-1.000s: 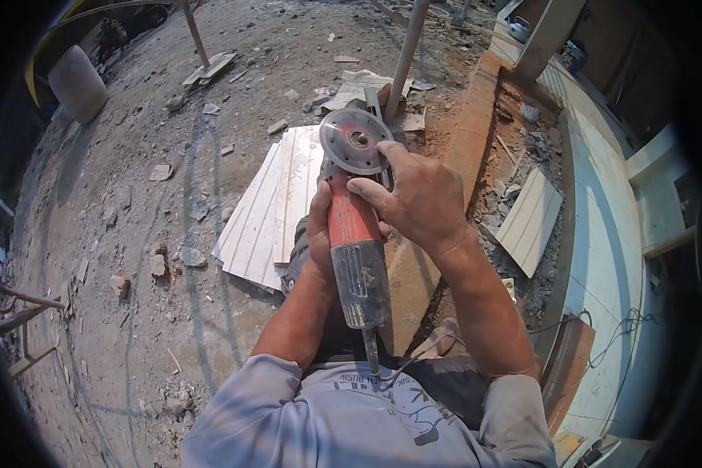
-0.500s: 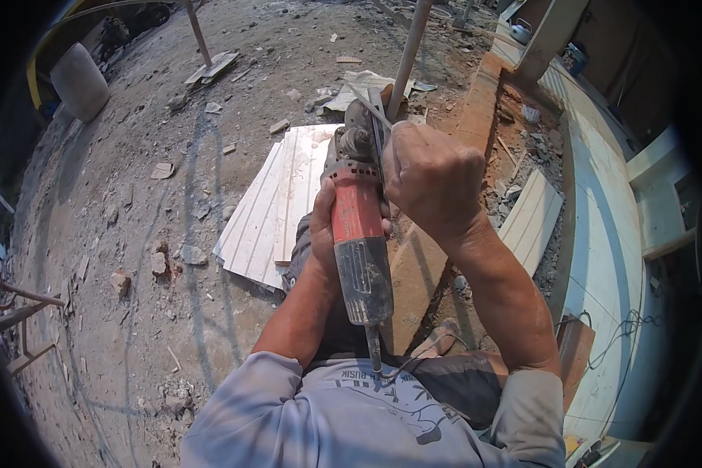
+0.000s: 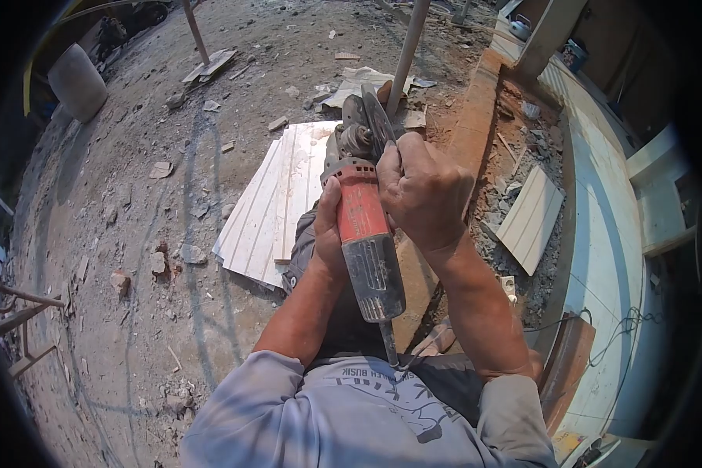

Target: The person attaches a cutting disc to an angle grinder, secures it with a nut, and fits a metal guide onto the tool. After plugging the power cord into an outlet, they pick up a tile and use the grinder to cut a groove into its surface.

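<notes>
Angle grinder (image 3: pixel 360 212) in front of the torso, gear head (image 3: pixel 354 142) at the far end, tail with its cord sleeve (image 3: pixel 388 341) at the near end, close to the shirt. Left hand (image 3: pixel 331 228) wrapped around the red housing from the left; palm and thumb visible, other fingers mostly hidden beneath; grip looks firm. Right hand (image 3: pixel 421 183) loosely curled, thumb and bent forefinger at the near edge of the disc (image 3: pixel 379 121), to the right of the gear head. Whether these fingers pinch the disc or only rest against it: cannot tell. Change noted: one second ago the disc showed its broad face to the camera, in front of the gear head; now it stands almost edge-on along the tool's right side, with the gear head exposed. Left-hand hold unchanged. Inference: work is on the disc and its mount, not on any cut; from this angle, seating on the spindle cannot be confirmed. Surroundings: pale grooved panels (image 3: pixel 249 218) lie overlapped on the ground left of and beyond the left hand; a similar grooved offcut (image 3: pixel 530 221) rests on rubble to the right; an upright pole (image 3: pixel 410 56) stands just beyond the disc.
</notes>
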The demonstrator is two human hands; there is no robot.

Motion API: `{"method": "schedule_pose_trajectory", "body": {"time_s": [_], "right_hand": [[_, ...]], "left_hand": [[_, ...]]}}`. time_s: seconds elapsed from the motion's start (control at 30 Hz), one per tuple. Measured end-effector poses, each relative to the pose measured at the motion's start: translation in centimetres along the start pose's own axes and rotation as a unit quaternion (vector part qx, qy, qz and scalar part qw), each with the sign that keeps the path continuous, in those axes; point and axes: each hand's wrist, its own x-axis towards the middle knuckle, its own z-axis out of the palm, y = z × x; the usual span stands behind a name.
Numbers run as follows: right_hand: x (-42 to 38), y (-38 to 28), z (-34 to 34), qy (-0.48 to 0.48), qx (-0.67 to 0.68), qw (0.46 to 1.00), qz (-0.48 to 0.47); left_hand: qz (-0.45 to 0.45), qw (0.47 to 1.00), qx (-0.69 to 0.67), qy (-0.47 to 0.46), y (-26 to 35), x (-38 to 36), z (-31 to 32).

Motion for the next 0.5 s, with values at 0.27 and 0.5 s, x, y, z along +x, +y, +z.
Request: {"method": "schedule_pose_trajectory", "body": {"time_s": [0.27, 0.5], "right_hand": [[-0.9, -0.3, 1.4, -0.07, -0.089, 0.992, -0.062], [-0.4, -0.5, 0.9, -0.092, -0.108, 0.985, -0.097]], "left_hand": [[-0.015, 0.997, -0.047, -0.052, 0.3, -0.4, 0.3], [-0.037, 0.988, -0.114, -0.102, -0.4, 0.0, -2.6]]}}
